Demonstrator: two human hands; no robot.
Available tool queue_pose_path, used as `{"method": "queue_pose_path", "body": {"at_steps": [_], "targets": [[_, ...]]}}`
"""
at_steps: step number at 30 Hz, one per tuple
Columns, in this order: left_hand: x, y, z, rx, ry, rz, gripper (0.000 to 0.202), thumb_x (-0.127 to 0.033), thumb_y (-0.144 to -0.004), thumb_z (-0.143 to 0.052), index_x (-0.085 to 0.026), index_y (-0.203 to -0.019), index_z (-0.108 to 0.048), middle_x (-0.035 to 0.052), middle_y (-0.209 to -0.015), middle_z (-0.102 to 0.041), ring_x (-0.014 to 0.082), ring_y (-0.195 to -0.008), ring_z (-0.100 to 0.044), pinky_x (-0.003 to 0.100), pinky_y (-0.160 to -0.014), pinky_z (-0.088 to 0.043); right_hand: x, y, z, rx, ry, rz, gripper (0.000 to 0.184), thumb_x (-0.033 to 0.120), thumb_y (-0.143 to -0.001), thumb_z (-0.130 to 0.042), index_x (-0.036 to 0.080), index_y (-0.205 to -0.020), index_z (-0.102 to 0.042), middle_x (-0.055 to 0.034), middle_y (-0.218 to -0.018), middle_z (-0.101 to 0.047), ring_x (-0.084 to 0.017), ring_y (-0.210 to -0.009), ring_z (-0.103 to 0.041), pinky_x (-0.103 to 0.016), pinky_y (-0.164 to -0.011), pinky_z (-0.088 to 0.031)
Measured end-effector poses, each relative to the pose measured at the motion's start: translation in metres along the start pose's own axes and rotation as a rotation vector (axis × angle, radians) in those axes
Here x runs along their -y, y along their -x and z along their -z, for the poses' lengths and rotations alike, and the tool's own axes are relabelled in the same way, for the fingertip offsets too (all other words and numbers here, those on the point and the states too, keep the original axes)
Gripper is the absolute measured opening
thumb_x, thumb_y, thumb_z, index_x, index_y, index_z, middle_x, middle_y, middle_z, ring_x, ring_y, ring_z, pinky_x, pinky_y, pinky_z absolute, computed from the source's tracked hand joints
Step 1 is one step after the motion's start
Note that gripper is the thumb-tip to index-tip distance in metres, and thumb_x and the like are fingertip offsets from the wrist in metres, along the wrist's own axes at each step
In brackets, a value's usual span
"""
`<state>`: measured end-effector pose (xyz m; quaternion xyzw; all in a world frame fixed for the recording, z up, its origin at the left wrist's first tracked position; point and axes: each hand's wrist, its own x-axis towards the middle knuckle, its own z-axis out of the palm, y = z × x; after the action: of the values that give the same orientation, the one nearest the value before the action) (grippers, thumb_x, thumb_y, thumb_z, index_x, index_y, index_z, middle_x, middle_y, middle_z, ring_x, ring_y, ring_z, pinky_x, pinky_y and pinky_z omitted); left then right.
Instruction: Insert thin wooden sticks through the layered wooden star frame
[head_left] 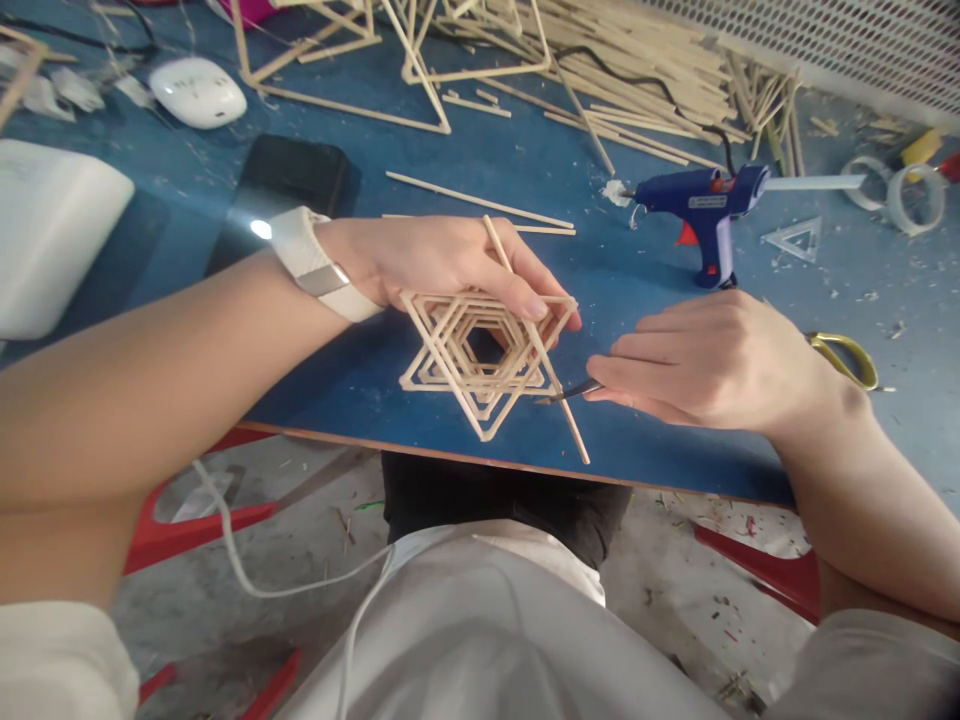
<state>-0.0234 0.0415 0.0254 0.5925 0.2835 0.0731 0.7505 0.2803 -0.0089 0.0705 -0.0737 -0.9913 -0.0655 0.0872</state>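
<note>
A star-shaped frame of thin wooden sticks (480, 365) lies on the blue table (465, 180) near its front edge. My left hand (442, 262), with a white watch on the wrist, is closed on the star's top and pins a long loose stick (559, 400) slanting across it. My right hand (712, 360) is closed around scissors (847, 355); their yellow handle shows behind the hand and the blade tips reach the stick at the star's right side.
A blue glue gun (705, 205) stands behind my right hand. Piles of wooden sticks (645, 70) and stick frames lie at the back. Tape rolls (911, 195) sit far right, a black case (289, 180) and white boxes at left.
</note>
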Motion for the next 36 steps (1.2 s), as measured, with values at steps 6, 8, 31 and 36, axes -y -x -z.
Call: {"method": "queue_pose_path", "body": {"at_steps": [6,8,31,36], "targets": [[0.000,-0.001,0.000,0.006,-0.016,0.010,0.032,-0.053,-0.086,-0.091,-0.039,-0.115,-0.092,0.0004,-0.112,-0.090,0.0244,-0.103,-0.085,0.030,-0.085,-0.069,-0.002,0.003,0.000,0.029,-0.015,-0.009,0.029,0.037,-0.118,-0.062,0.022,-0.096,-0.073,0.0027,-0.074,-0.058,-0.017,-0.066,-0.049,-0.039,-0.061,-0.033],[-0.001,-0.001,0.000,0.001,-0.009,0.019,0.036,-0.051,-0.086,-0.092,-0.034,-0.117,-0.092,0.0014,-0.111,-0.090,0.0248,-0.102,-0.085,0.032,-0.088,-0.070,-0.004,0.004,-0.001,0.034,-0.025,-0.012,0.029,0.038,-0.120,-0.060,0.022,-0.098,-0.072,0.0030,-0.074,-0.059,-0.016,-0.065,-0.049,-0.038,-0.061,-0.032],[0.003,-0.001,0.002,-0.021,-0.095,-0.070,0.034,-0.053,-0.089,-0.088,-0.039,-0.119,-0.091,0.0027,-0.115,-0.090,0.0262,-0.104,-0.084,0.038,-0.099,-0.068,-0.002,0.007,-0.005,0.060,-0.115,-0.093,0.033,0.043,-0.121,-0.054,0.023,-0.100,-0.069,0.0034,-0.075,-0.059,-0.014,-0.065,-0.048,-0.036,-0.063,-0.029],[0.010,-0.005,0.011,0.020,-0.118,-0.091,0.042,-0.062,-0.080,-0.086,-0.045,-0.119,-0.090,0.0032,-0.115,-0.090,0.0331,-0.113,-0.083,0.045,-0.101,-0.068,-0.004,0.007,-0.006,0.050,-0.130,-0.097,0.034,0.044,-0.121,-0.054,0.022,-0.101,-0.070,0.0031,-0.075,-0.060,-0.013,-0.064,-0.047,-0.035,-0.063,-0.028]]}}
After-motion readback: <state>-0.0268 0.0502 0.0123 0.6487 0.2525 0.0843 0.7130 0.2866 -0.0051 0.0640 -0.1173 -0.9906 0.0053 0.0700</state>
